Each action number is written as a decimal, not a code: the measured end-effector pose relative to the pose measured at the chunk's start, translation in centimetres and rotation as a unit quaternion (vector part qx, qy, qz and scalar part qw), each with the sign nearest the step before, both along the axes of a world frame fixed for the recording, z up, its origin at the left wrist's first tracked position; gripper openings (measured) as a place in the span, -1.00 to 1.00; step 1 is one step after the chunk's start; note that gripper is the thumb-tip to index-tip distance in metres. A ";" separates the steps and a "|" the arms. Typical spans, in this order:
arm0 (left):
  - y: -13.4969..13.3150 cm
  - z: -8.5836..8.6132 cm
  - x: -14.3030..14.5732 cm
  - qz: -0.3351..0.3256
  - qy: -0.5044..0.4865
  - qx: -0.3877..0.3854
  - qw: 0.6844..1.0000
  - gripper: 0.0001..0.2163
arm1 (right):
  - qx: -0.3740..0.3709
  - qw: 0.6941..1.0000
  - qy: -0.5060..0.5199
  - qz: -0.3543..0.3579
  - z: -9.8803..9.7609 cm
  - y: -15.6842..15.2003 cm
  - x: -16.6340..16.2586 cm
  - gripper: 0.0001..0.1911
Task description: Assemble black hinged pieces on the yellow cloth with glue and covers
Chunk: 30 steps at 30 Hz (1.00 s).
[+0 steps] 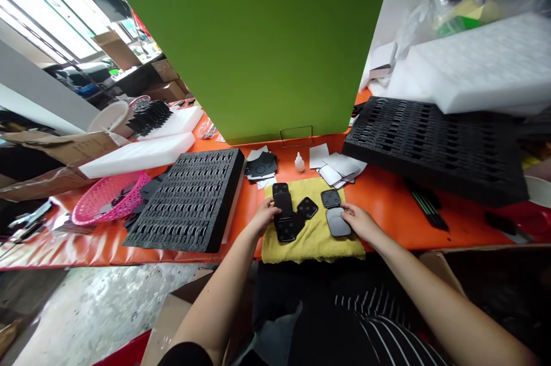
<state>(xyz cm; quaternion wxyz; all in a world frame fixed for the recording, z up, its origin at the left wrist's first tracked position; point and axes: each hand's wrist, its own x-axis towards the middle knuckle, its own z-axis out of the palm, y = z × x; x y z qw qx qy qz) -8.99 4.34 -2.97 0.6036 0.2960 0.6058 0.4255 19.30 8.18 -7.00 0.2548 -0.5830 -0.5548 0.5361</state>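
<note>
My left hand (263,218) has its thumb over the edge of a black flat panel (283,205) and its fingers at the side. Other black rounded pieces lie above and below that panel. A grey rounded-square plate (337,224) is pinched at its right edge by my right hand (360,221). Just above it sits a black rounded-square piece (330,198). Between the hands lies a black square piece with round marks (307,208). All these are on or over a yellow cloth (318,245) at the table's front edge.
Black slotted foam trays stand left (189,199) and right (413,136). Behind the cloth are a small white bottle (299,163), white cards (342,166) and black sheets (262,166). A green panel (258,56) rises at the back; a pink basket (97,199) sits far left.
</note>
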 end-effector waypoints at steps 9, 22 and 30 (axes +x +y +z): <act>-1.0 -0.8 0.1 0.036 0.002 0.020 0.999 -0.67 | 0.095 0.990 0.108 -0.007 4.1 -0.5 -1.2 -0.77; -1.5 -1.5 0.3 0.074 0.003 0.028 0.997 -0.59 | 0.350 0.848 -0.194 0.347 4.1 -3.0 -7.3 -0.45; -3.2 -1.3 0.4 0.066 0.030 0.034 0.997 -0.75 | 0.343 0.859 -0.213 0.314 1.8 -5.5 -11.5 -0.29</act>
